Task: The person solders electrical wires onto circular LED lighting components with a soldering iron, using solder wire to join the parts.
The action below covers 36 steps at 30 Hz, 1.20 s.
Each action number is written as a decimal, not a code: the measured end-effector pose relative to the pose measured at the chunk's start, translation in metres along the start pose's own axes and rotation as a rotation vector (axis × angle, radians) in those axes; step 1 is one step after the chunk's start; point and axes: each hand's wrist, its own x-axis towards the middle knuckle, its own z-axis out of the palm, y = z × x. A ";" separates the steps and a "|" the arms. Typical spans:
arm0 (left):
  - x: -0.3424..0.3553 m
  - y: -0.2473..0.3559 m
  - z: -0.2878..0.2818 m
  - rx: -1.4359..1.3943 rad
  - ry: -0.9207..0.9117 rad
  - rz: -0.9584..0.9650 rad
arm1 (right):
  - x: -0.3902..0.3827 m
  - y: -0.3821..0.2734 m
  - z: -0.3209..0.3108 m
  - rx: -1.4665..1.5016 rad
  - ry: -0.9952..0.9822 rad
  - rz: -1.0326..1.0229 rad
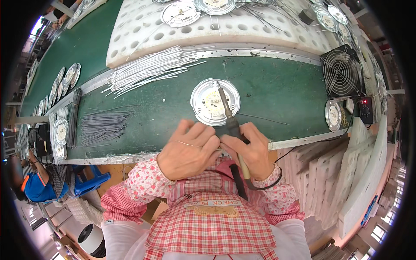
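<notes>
Right hand (253,151): fingers closed round the soldering iron (233,126), pinching its dark grip, cable running off below the wrist. Iron points up and away from the wearer, shaft crossing the round silver board (206,100), tip over its upper rim; can't tell if it touches. Board lies flat on the green desk (281,93), just past both hands, component side up.

Left hand (188,149): fingers curled and bunched together at the desk's front edge, right beside the right hand. Thin wire (185,143) runs across its fingers; can't tell if the fingertips pinch it.

Around: single dark lead (264,118) on the desk right of the board. White wire bundle (147,69) fanned out upper left, grey wire pile (106,126) further left and nearer the wearer. Perforated white foam block (251,32) behind, more silver discs (181,14) on it. Right end of desk: black fan (342,71), with another disc (333,115) and a dark control box (366,109), red light lit, near it
</notes>
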 end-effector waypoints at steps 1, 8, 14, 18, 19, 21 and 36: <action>0.001 -0.001 -0.001 -0.073 0.011 -0.008 | 0.001 0.003 -0.001 0.001 -0.004 0.002; 0.005 -0.012 0.014 -0.209 0.261 -0.337 | 0.000 0.029 -0.023 0.156 0.149 0.282; 0.020 -0.005 0.029 -0.284 0.368 -0.438 | -0.005 0.032 -0.025 0.567 0.066 0.444; 0.025 -0.006 0.027 -0.256 0.334 -0.435 | -0.003 0.035 -0.024 0.613 0.002 0.462; 0.026 -0.007 0.027 -0.255 0.331 -0.437 | -0.002 0.036 -0.024 0.616 0.002 0.464; 0.029 -0.007 0.027 -0.231 0.340 -0.453 | 0.000 0.037 -0.025 0.613 -0.012 0.468; 0.034 -0.012 0.036 -0.396 0.373 -0.500 | -0.002 0.021 -0.016 0.601 -0.003 0.568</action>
